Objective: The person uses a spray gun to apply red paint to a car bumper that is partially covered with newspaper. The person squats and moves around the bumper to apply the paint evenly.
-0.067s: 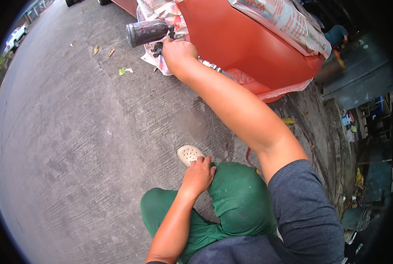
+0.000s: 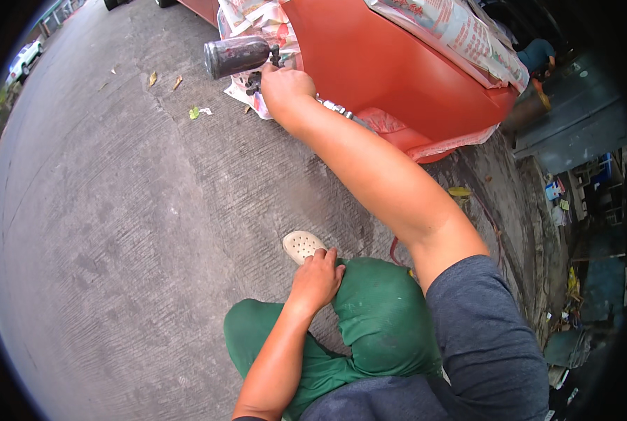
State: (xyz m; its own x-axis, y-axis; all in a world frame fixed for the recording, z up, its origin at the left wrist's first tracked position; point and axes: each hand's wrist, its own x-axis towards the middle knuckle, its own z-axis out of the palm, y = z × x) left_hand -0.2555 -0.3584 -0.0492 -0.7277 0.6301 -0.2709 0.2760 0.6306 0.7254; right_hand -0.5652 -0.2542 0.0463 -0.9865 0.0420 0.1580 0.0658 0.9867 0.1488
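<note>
With my right arm stretched forward, my right hand (image 2: 287,90) is closed around a paint spray gun (image 2: 255,83). The gun's dark, paint-stained cup (image 2: 236,56) sticks out to the left, and a metal hose fitting (image 2: 335,107) shows behind my wrist. Just beyond is a red-orange car body panel (image 2: 369,67), with printed paper (image 2: 256,21) masking the area behind the gun. My left hand (image 2: 316,278) lies on the inner side of my right knee (image 2: 383,302), fingers loosely apart and holding nothing. Most of the gun's handle and trigger is hidden by my right hand.
More masking paper (image 2: 443,35) covers the car's upper part. A red hose (image 2: 396,251) runs on the concrete ground (image 2: 138,231) to my right. Metal sheets (image 2: 573,126) and clutter line the right side, where another person (image 2: 536,55) bends over. A white vehicle (image 2: 24,59) stands far left.
My right hand and the spray gun have shifted very slightly toward me, the cup a little lower in view. My left hand stays on the knee.
</note>
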